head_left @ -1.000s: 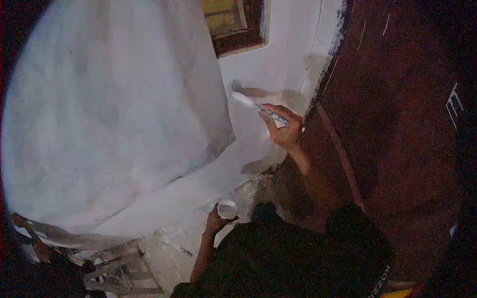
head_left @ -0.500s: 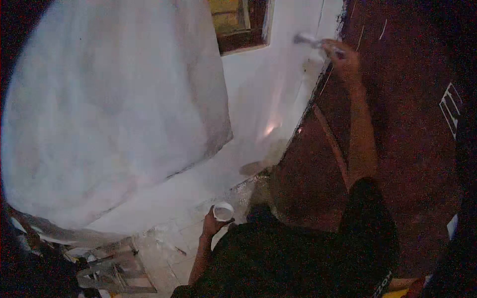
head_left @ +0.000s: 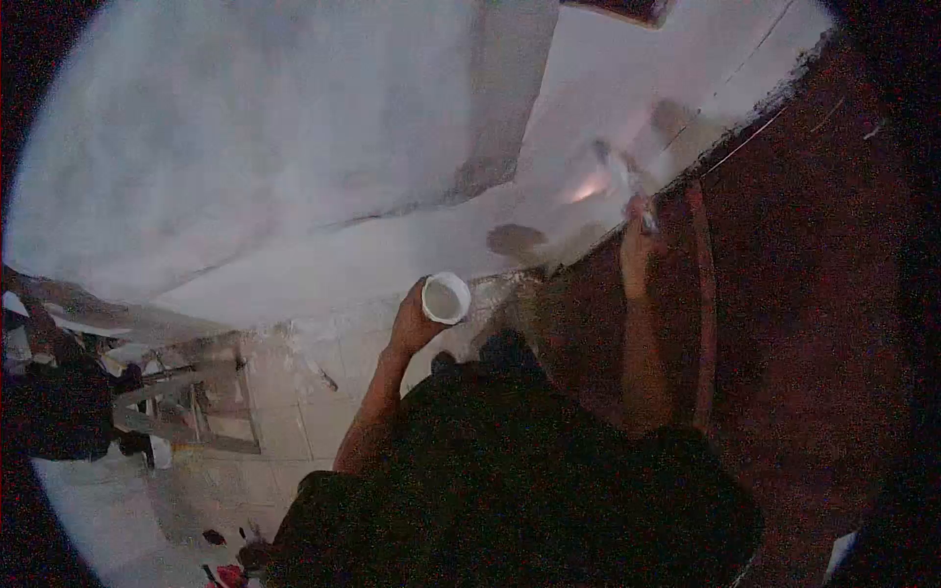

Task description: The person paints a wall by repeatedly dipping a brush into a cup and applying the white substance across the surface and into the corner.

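My left hand (head_left: 414, 321) is wrapped round a white cup (head_left: 446, 299), held upright enough that I look into its open top. What is inside the cup looks pale and cannot be made out well. Over at the wall, my right hand (head_left: 642, 223) is closed on a paintbrush (head_left: 618, 169), which is smeared by motion. The brush's bristle end points up and left at the white wall (head_left: 578, 127), close to a bright shiny spot. Whether the bristles touch the wall, I cannot tell.
A dark red wall (head_left: 784, 294) meets the white one along a ragged dark edge. A wooden frame (head_left: 211, 397) and other clutter stand on the tiled floor (head_left: 294, 416) at left. A dark window frame (head_left: 627, 8) shows at the top.
The brush in my right hand has moved down the white wall, from beside the window to the shiny spot. My view has tilted downward, and the cup stays in my left hand.
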`<state>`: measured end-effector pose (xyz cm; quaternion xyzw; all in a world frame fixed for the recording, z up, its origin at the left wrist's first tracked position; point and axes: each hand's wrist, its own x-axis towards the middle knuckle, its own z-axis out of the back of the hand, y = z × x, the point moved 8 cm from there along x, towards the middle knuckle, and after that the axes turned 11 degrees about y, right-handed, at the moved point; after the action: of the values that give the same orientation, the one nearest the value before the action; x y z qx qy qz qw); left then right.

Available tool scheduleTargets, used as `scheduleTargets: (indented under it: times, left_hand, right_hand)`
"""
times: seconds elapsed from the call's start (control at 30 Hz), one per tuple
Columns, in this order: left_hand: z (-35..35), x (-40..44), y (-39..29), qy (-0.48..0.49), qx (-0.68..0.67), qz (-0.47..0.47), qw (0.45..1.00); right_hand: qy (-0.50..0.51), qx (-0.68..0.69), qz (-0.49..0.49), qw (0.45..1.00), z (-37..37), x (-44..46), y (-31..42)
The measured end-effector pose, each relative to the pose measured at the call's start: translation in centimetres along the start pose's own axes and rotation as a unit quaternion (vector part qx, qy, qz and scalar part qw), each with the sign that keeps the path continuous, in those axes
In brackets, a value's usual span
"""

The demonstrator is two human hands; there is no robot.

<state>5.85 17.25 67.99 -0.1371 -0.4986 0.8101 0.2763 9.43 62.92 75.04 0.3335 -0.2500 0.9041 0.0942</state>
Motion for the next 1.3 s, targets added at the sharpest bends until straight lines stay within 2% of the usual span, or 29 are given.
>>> scheduleTargets:
  times: [0.03,0.07,0.1,0.13,0.17,0.2,0.23,0.3,0.33,0.4,0.43,0.5,0.53,0.6,0.63,0.7,0.73,0.77,0.83,0.87,0.93,0.97,1.03,1.07,1.13,1.17,1.23,1.27,1.3]
  left_hand:
    - [0.0,0.6,0.6,0.008,0.006,0.005,1.0]
    - [-0.4,0.7,1.3,0.015,0.011,0.011,1.0]
    - [-0.4,0.7,1.9,0.017,0.009,0.017,1.0]
    - [-0.6,0.7,2.4,0.01,0.023,0.016,1.0]
    - [-0.8,0.5,3.0,0.002,0.037,0.017,0.999]
    - [-0.7,1.1,4.4,0.004,0.028,0.059,0.998]
    - [-1.0,1.1,4.5,0.002,0.027,0.069,0.997]
    - [-0.1,1.7,2.4,0.006,0.047,0.019,0.999]
    - [-0.2,1.9,2.8,-0.007,0.048,-0.013,0.999]
    - [0.2,2.2,1.5,-0.009,0.05,-0.008,0.999]
    - [0.8,2.0,-0.3,-0.016,0.052,-0.016,0.998]
    - [0.9,3.0,-1.6,-0.011,0.022,0.021,0.999]
    - [1.3,3.7,-2.2,-0.016,0.015,-0.005,1.0]
    - [1.3,4.7,-3.2,-0.011,0.009,-0.034,0.999]
    - [1.4,5.1,-3.9,-0.016,0.026,-0.048,0.998]
    - [1.8,4.6,-4.8,-0.02,0.037,-0.065,0.997]
    - [1.6,4.9,-5.3,-0.023,0.011,-0.068,0.997]
    - [1.8,5.2,-5.8,-0.03,-0.019,-0.073,0.997]
    - [1.7,5.8,-6.7,-0.032,-0.018,-0.093,0.995]
    - [1.8,5.8,-7.0,-0.039,-0.019,-0.11,0.993]
    - [2.0,5.7,-7.0,-0.034,-0.005,-0.114,0.993]
    - [2.0,5.9,-7.1,-0.032,0.008,-0.116,0.993]
    - [2.0,5.9,-6.7,-0.031,0.0,-0.093,0.995]
    - [2.2,6.0,-6.4,-0.029,-0.011,-0.069,0.997]
    - [3.0,5.9,-6.4,-0.029,0.003,-0.072,0.997]
    - [3.0,5.8,-6.5,-0.026,0.017,-0.074,0.997]
    - [3.5,5.8,-6.4,-0.026,0.024,-0.077,0.996]
    - [3.7,6.0,-6.5,-0.026,0.032,-0.079,0.996]
    - [3.8,6.1,-6.4,-0.029,0.032,-0.078,0.996]
  right_hand:
    - [0.004,0.001,0.004,1.0,0.9,-0.7,1.1]
    - [0.004,0.375,-0.166,0.912,1.2,-2.1,-0.4]
    - [0.007,0.681,-0.313,0.663,-0.6,-4.4,0.3]
    - [0.014,0.681,-0.313,0.662,0.0,-5.5,1.0]
    - [0.047,0.693,-0.368,0.617,-0.4,-7.4,1.7]
    - [0.087,0.696,-0.428,0.57,-0.8,-8.9,3.1]
    - [0.097,0.698,-0.427,0.567,1.7,-8.9,4.4]
    - [0.158,0.716,-0.482,0.48,8.9,-6.5,7.3]
    - [0.167,0.714,-0.486,0.475,10.1,-6.7,7.8]
    - [0.192,0.746,-0.358,0.528,12.3,-5.5,9.5]
    - [0.191,0.747,-0.362,0.524,14.6,-4.6,10.0]
    - [0.233,0.708,-0.301,0.594,17.9,-1.6,11.3]
    - [0.232,0.708,-0.309,0.592,17.6,-1.5,11.9]
    - [0.246,0.746,-0.164,0.597,17.8,0.1,14.6]
    - [0.242,0.746,-0.171,0.596,17.3,0.5,15.2]
    - [0.323,0.664,-0.068,0.671,18.2,1.5,18.7]
    - [0.344,0.698,-0.064,0.625,18.5,2.1,19.0]
    - [0.34,0.699,-0.068,0.625,18.3,2.6,19.5]
    - [0.341,0.597,0.008,0.726,18.1,3.6,20.8]
    - [0.339,0.597,0.007,0.727,17.7,3.4,21.3]
    - [0.247,0.633,-0.002,0.733,18.2,3.7,21.4]
    - [0.246,0.635,0.0,0.733,18.1,3.9,21.4]
    - [0.315,0.646,-0.065,0.692,16.8,3.4,21.6]
    - [0.314,0.645,-0.063,0.694,16.6,3.5,21.9]
    - [0.322,0.678,-0.096,0.654,16.0,3.3,22.3]
    - [0.321,0.678,-0.094,0.655,16.1,3.4,22.0]
    - [0.373,0.697,-0.129,0.599,15.7,3.6,21.8]
    - [0.373,0.697,-0.126,0.6,16.0,4.0,21.4]
    - [0.319,0.717,-0.145,0.603,16.6,4.6,20.4]
